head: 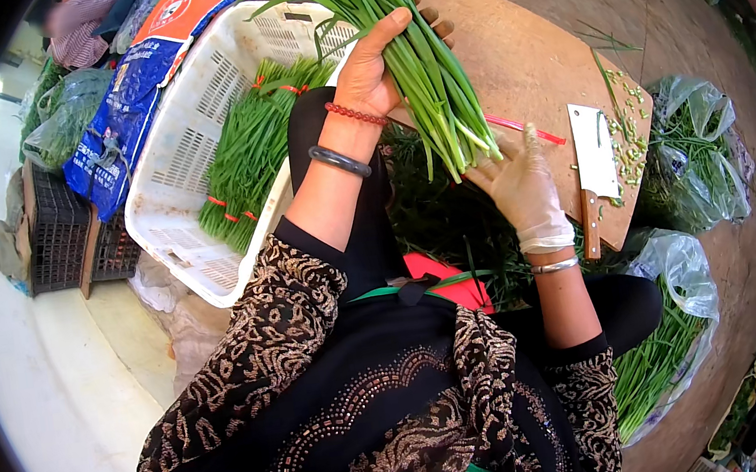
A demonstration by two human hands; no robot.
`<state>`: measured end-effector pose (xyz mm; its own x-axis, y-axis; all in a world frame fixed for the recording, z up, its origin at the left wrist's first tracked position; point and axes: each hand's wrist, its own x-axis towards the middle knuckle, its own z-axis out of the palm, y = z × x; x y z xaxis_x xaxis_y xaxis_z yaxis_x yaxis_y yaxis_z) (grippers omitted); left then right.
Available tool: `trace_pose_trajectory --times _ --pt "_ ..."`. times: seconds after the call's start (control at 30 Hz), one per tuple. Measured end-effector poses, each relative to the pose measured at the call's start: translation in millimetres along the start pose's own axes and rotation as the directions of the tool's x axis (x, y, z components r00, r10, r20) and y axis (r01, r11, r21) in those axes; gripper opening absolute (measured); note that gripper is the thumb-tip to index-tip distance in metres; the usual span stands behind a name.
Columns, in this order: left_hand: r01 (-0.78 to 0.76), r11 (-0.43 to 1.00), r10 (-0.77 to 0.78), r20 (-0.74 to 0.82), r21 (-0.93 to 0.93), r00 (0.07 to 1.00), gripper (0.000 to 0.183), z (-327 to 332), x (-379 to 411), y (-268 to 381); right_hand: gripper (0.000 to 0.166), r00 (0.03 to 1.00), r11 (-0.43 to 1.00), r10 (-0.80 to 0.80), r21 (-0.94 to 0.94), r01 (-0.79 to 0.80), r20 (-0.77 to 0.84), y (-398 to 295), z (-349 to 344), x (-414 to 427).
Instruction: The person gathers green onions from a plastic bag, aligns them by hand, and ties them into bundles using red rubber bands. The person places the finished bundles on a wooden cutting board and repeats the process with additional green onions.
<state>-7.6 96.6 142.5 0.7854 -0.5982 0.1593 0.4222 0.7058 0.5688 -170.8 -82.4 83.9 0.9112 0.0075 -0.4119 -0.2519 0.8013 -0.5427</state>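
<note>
My left hand (371,67), bare, with a red bead bracelet and a dark bangle, grips a bunch of green garlic chives (426,81). Below the pale cut ends, my right hand (520,183) wears a thin translucent glove; its fingers are spread and their tips are close to the stalks. Whether they touch is hard to tell. A wooden board (504,51) lies beyond the hands, bearing a red tie strip (527,128), a cleaver (593,153) with a wooden handle and chopped stem ends (629,134). Bundles of chives with red ties (253,145) lie in a white plastic crate (182,168).
Clear plastic bags of greens (694,155) and chives (661,350) stand at the right. Loose dark greens (431,208) lie between the knees. A blue printed sack (123,119) and black crates (62,232) are at the left; another person (80,32) is at the upper left.
</note>
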Motion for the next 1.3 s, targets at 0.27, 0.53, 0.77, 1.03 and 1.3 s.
trace_pose_trajectory --times 0.27,0.53,0.77,1.03,1.3 --pt "0.116 0.993 -0.117 -0.120 -0.013 0.986 0.035 10 -2 -21 0.081 0.876 0.320 -0.332 -0.832 0.453 0.349 -19 62 -11" --pt "0.332 0.936 -0.310 -0.170 0.119 0.935 0.025 11 18 -31 0.039 0.973 0.912 0.092 -0.411 0.003 0.213 24 46 -1" --pt "0.194 0.961 -0.187 -0.054 0.199 0.981 0.039 -8 47 -27 0.039 0.853 0.924 0.225 0.175 -0.340 0.471 16 25 6" --pt "0.279 0.956 -0.214 -0.431 0.094 0.877 0.077 -5 -46 -78 0.033 0.796 0.741 0.216 0.436 -0.511 0.565 7 1 11" --pt "0.554 0.771 -0.546 0.123 -0.315 0.829 0.057 -5 -8 -86 0.032 0.835 0.857 0.263 0.280 -0.432 0.484 19 12 -2"
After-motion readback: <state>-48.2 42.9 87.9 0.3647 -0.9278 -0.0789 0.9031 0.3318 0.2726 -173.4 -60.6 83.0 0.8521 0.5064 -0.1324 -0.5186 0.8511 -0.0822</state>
